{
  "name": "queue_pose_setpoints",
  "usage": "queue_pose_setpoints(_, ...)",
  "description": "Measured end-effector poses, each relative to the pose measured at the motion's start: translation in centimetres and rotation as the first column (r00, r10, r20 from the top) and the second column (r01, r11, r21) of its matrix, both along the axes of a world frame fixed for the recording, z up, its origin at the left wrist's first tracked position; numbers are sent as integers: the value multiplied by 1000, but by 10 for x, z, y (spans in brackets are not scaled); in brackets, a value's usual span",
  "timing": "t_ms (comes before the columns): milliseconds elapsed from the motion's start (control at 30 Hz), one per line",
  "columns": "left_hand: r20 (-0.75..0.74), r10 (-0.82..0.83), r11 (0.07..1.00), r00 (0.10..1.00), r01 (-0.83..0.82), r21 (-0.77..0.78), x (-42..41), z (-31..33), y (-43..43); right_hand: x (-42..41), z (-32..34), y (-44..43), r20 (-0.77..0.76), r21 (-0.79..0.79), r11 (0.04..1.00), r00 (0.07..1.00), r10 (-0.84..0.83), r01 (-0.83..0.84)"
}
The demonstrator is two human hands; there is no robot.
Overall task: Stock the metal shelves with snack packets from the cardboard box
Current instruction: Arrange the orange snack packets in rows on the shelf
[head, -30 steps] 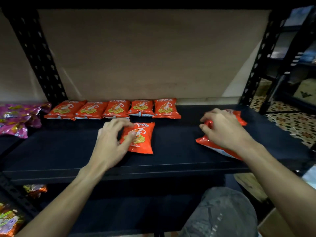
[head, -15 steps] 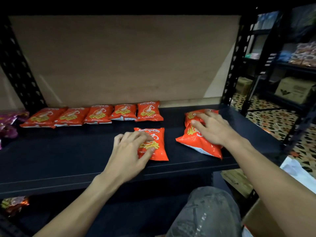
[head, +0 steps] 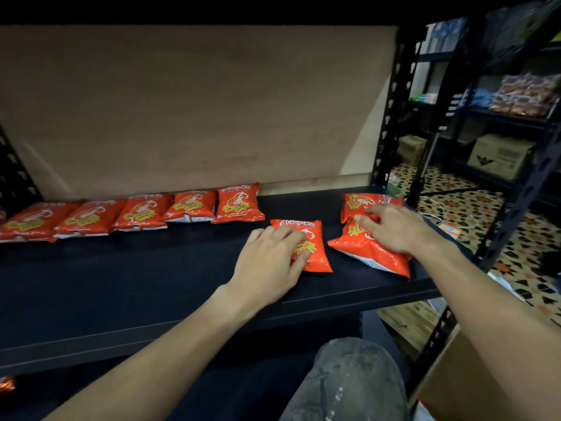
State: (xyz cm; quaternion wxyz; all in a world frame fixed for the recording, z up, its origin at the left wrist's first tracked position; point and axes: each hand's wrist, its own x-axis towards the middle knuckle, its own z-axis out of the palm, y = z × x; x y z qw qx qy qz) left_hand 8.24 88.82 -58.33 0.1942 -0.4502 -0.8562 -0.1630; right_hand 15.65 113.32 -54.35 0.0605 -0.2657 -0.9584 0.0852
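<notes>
We are pinching an orange packet (head: pixel 317 256) under our left hand (head: pixel 270 262) on the shelf (head: pixel 121 284); our right hand (head: pixel 391 230) is pressing, fingers straight, on the pile (head: pixel 373 259) just right. A packet row (head: pixel 136 211) is lining the far left.

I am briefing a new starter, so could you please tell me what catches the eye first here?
The row of five orange snack packets along the back left of the black shelf stands out first. Nearer, the left grip holds a single packet, and the right grip rests on a pile of packets near the right post.
</notes>
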Motion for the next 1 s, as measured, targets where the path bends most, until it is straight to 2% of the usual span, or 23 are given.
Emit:
queue_pose_setpoints(133,-66,6,998,998,-10,-59,-15,1,27,2,3,12,-32,41,999,999,-12,13)
queue_pose_setpoints(300,-46,50,993,998,-54,-104,-40,0,54,1,4,16,-55,70,997,998,-14,18)
queue_pose_setpoints(567,-56,166,985,985,-168,-49,-71,-2,66,-13,13,14,-10,-36,999,1000,8,-8)
queue_pose_setpoints(767,-69,187,982,980,-189,-20,-79,-10,70,-40,31,14,-94,-75,997,995,20,-27)
queue_pose_setpoints(867,-82,175,984,981,-176,-1,-80,-8,71,-56,29,9,-90,29,999,995,-29,32)
queue_pose_setpoints(933,-87,175,984,981,-177,-24,-82,-7,70,-64,24,8,-14,147,984,995,-96,97)
queue_pose_setpoints(1000,-77,179,983,981,-182,-39,-85,-6,68,-71,22,8,61,159,978,987,-148,137)
